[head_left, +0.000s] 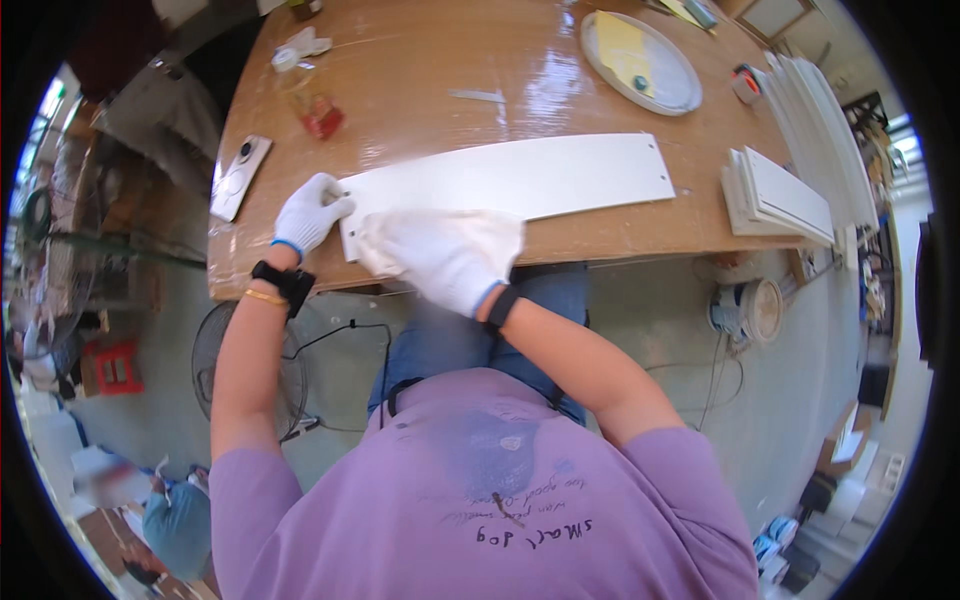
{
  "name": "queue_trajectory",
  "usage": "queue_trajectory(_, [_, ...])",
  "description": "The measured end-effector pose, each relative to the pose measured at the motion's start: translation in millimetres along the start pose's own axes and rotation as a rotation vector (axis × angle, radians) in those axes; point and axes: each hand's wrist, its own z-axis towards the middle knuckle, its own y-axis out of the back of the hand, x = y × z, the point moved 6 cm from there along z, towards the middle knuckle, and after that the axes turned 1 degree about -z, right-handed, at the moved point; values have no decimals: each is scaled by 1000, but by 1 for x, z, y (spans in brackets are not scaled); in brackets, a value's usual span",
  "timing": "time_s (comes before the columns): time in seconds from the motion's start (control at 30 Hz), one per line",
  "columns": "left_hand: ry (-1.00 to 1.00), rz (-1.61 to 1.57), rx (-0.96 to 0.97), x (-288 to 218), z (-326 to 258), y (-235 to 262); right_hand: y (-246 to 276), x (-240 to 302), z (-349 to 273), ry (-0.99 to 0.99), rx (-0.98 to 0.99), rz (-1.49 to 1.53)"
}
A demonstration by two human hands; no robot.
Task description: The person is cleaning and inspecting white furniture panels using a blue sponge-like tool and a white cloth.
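Observation:
A long white board (560,175) with small dark holes at its ends lies across the near side of the table. At its left end, my left hand (310,213), in a white knit glove, has its fingers closed on the edge. My right hand (450,268), gloved the same way, holds a cream cloth (500,232) against the board's near left part. Some blur covers the right fingers, and the cloth hides part of the board beneath it.
The table (420,130) carries a phone (240,178) at left, a bottle with red liquid (318,115), a metal strip (477,95) and a round white tray (675,85). White panels (775,200) are stacked at right. A bucket (745,310) and a fan (245,360) stand below.

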Motion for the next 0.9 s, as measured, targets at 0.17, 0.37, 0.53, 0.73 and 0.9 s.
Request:
queue_trajectory(0.17, [0,39,55,-3,4,7,137,-105,-101,-466,140,-355])
queue_trajectory(0.37, [-97,-158,277,-9,21,-9,198,-186,-191,-527,88,-1002])
queue_trajectory(0.53, [-83,-229,297,7,22,-13,108,-96,-112,-317,-9,-417])
queue_trajectory(0.73, [-1,-172,339,9,18,-9,162,-113,-116,-531,200,-416])
queue_trajectory(0.9, [5,-154,337,-15,19,-6,238,-196,-188,-960,50,-482])
